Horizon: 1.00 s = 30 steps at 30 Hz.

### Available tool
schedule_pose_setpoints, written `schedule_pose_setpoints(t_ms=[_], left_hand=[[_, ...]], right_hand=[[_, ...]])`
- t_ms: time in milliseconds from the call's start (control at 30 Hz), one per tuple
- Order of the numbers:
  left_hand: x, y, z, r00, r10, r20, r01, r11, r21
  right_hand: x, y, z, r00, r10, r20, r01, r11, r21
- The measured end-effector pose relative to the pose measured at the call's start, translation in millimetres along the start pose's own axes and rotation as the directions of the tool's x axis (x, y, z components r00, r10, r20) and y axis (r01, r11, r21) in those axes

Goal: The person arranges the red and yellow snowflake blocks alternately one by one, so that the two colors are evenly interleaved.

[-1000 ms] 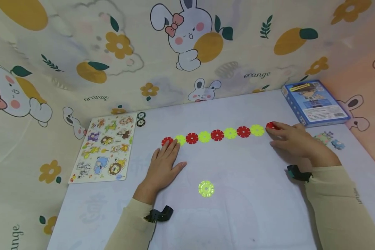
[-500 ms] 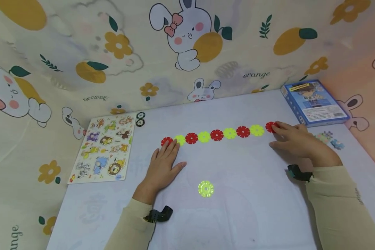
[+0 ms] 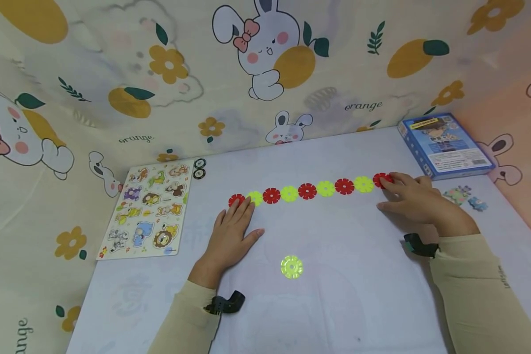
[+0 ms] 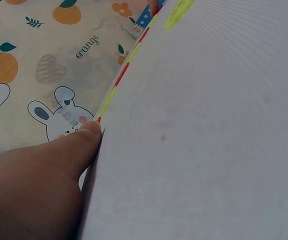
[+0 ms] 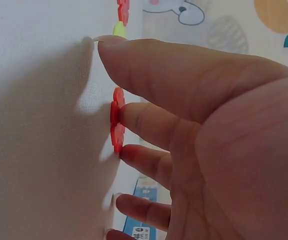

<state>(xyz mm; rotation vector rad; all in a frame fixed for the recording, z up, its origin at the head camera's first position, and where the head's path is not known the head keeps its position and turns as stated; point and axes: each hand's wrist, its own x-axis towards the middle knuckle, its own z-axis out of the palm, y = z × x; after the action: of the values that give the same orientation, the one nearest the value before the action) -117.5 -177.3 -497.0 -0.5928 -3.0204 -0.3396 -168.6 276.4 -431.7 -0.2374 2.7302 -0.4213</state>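
Red and yellow-green notched plastic discs alternate in a slightly slanting row on the white tabletop. My left hand (image 3: 231,236) lies with fingers extended over the row's left end, partly covering a red disc (image 3: 235,199) and the yellow-green disc (image 3: 257,198) beside it. At the right end, fingertips of my right hand (image 3: 420,200) press on the last red disc (image 3: 379,180), right beside a yellow-green disc (image 3: 364,184). In the right wrist view two fingers touch that red disc (image 5: 117,135), while the thumb stays off it. One loose yellow-green disc (image 3: 291,267) lies nearer me.
An animal puzzle board (image 3: 146,211) is at the left, with two small black round pieces (image 3: 199,168) by its top corner. A blue box (image 3: 447,146) stands at the back right. Small coloured pieces (image 3: 462,195) lie beyond my right wrist. Patterned cloth (image 3: 248,123) hangs behind the table.
My right hand has slid the end red disc slightly left, closing the gap to the neighbouring yellow-green disc. My left hand has stayed in place.
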Motion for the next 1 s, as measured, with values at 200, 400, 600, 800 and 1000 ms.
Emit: schedule_pose_setpoints(t_ms=[200,400,600,800,1000], left_hand=[[0.0,0.7,-1.9,1.0,0.001,0.002,-0.001,1.0,-0.008],[-0.5,0.8,-2.3,1.0,-0.002,0.007,0.002,1.0,-0.012],[-0.9,0.3,-1.8,1.0,-0.006,0.005,0.006,1.0,-0.018],[-0.8,-0.2,-1.2,1.0,-0.001,0.0,0.001,1.0,-0.014],[-1.1,0.4,-2.9,1.0,-0.001,0.003,0.001,1.0,-0.018]], right_hand=[[0,-2,-1,1.0,0.013,0.005,-0.013,1.0,-0.006],[1,-2,-2,1.0,0.012,0.002,-0.012,1.0,0.012],[0,-11,-10,0.991,-0.041,-0.129,0.064,0.981,0.181],[-2,-43,-7,0.933,-0.239,-0.268,0.353,0.751,0.558],[-5,-93,10,0.837,-0.486,-0.251,0.482,0.439,0.758]])
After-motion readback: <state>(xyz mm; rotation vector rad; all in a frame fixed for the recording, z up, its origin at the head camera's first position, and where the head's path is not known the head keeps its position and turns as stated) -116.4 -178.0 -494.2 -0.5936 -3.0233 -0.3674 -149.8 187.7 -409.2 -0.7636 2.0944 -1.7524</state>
